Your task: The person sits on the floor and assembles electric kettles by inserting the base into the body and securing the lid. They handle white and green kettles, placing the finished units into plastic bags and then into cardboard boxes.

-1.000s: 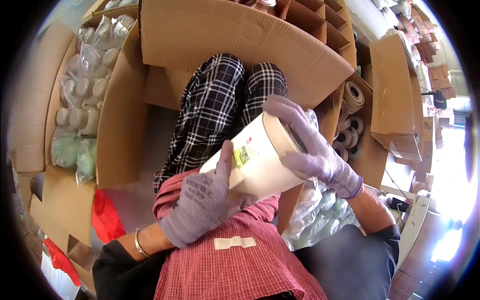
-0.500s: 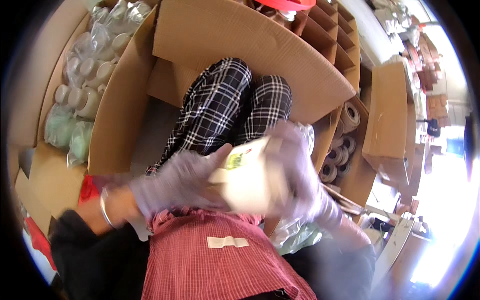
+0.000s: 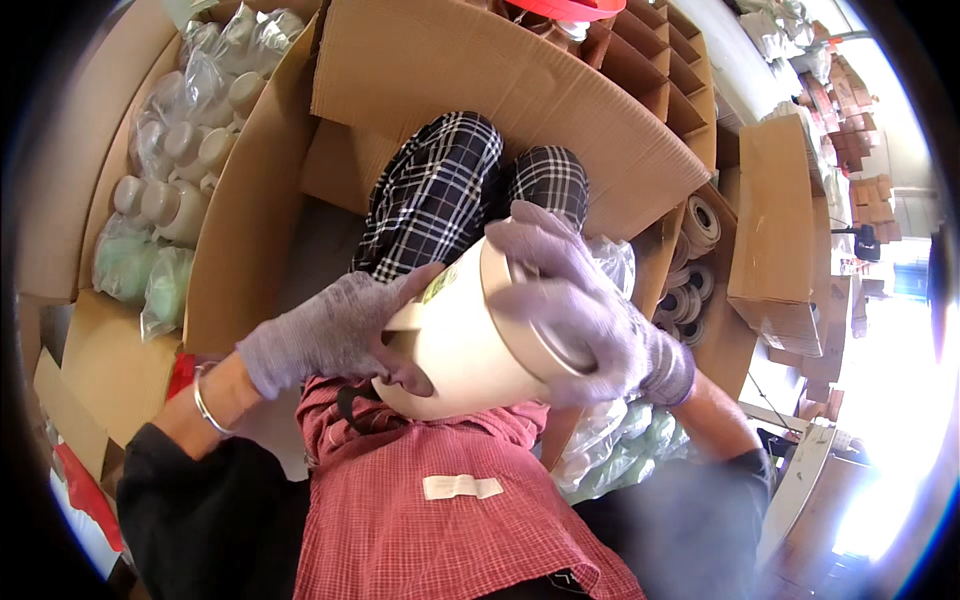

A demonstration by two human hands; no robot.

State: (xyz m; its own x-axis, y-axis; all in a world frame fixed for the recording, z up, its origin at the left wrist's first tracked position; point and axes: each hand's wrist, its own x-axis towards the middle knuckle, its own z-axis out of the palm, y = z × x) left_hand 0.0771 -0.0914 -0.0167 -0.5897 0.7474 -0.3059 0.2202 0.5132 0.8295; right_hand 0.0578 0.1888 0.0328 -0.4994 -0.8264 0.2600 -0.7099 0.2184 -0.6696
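Note:
A cream lidded mug (image 3: 462, 352) lies tilted above my lap, with a green label partly visible on its side. Grey knit gloves cover both hands. My left hand (image 3: 335, 332) is closed around the mug's handle. Over the opposite end, my right hand (image 3: 590, 315) curls its fingers around the round lid (image 3: 508, 318); motion blurs some of them. Whether the lid is turning, the frames do not show.
At the left, a cardboard box (image 3: 240, 220) holds several lidded cream mugs (image 3: 180, 205) and plastic-wrapped green items (image 3: 165, 290). A divided carton (image 3: 640, 60) stands far right, near ring-shaped rolls (image 3: 700, 225). Bagged pale-green items (image 3: 630, 445) lie beside my right forearm.
The mug has turned so its side and lid face me more. My right hand has shifted onto the lid, while my left hand keeps hold near the handle.

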